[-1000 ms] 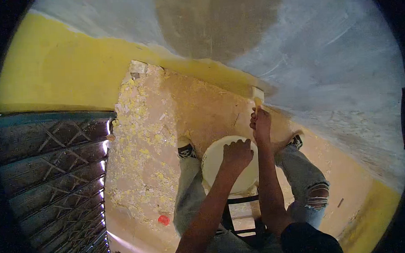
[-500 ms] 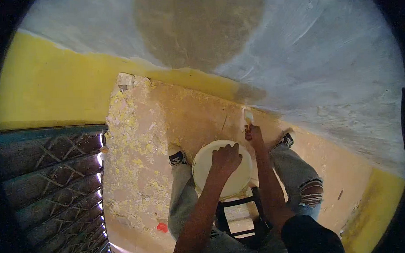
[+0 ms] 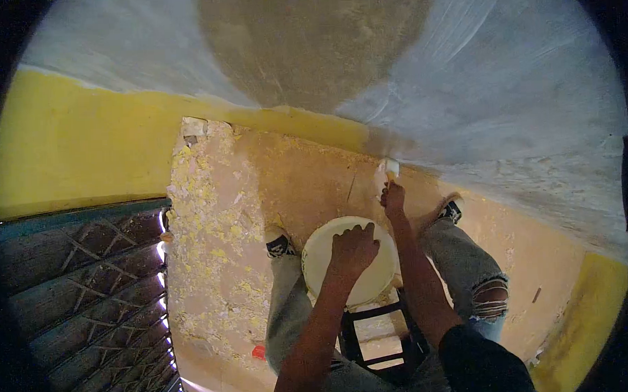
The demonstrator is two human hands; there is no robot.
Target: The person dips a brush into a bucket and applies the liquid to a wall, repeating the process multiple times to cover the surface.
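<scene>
My right hand [image 3: 393, 196] is closed around the handle of a paintbrush [image 3: 392, 168]. Its pale bristles are at the foot of the wall [image 3: 503, 72], where it meets the floor. Between my legs stands a round whitish bucket [image 3: 321, 254]. My left hand [image 3: 355, 250] is a closed fist over the bucket's top, knuckles toward the wall. Whatever its fingers may grip is hidden beneath them.
A black stool-like frame [image 3: 348, 336] is directly behind the bucket. Flaked paint litters the floor [image 3: 213, 268] at left, with a small red object [image 3: 258, 352]. Dark slatted metalwork [image 3: 89, 294] borders the left side. A yellow band [image 3: 104, 127] runs along the wall.
My right hand has moved slightly toward the wall, and the brush now reaches the wall's base. The left hand stays over the bucket. The view has shifted a little.
</scene>
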